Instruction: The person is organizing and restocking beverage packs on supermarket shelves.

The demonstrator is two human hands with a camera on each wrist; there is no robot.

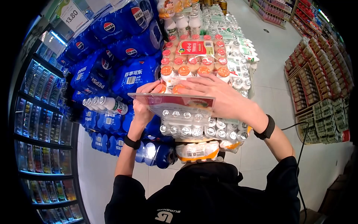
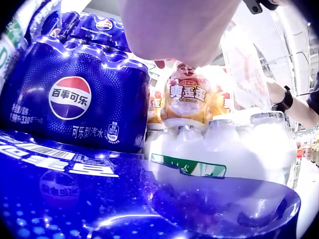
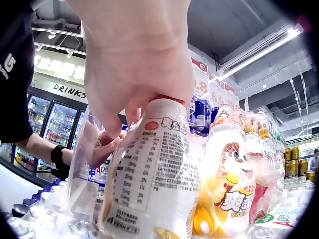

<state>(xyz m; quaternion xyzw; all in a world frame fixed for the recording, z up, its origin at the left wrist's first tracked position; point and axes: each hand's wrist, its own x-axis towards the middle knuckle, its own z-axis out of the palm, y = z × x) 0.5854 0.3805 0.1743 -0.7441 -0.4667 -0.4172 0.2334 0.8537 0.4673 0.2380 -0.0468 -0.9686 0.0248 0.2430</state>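
Note:
A plastic-wrapped pack of white drink bottles with orange caps point(image 1: 184, 70) stands on the stacked drinks in front of me. My right hand point(image 1: 220, 95) lies over its near right bottles. In the right wrist view, the palm rests on a cap and the thumb bends down beside a wrapped bottle point(image 3: 154, 174). At the pack's near left corner, my left hand point(image 1: 141, 108) has its fingers bent around a capped bottle; its grip is partly hidden. A clear sign holder point(image 1: 175, 102) stands before both hands and overlaps them in the head view.
Blue Pepsi packs point(image 1: 132, 76) are piled at the left, with loose white bottles point(image 1: 106, 103) lying on them. Red-capped bottles point(image 1: 192, 59) sit just beyond the pack, and silver-topped bottles point(image 1: 186, 130) nearer me. A drinks cooler point(image 1: 44, 123) lines the left; stacked packs point(image 1: 317, 78) stand across the aisle.

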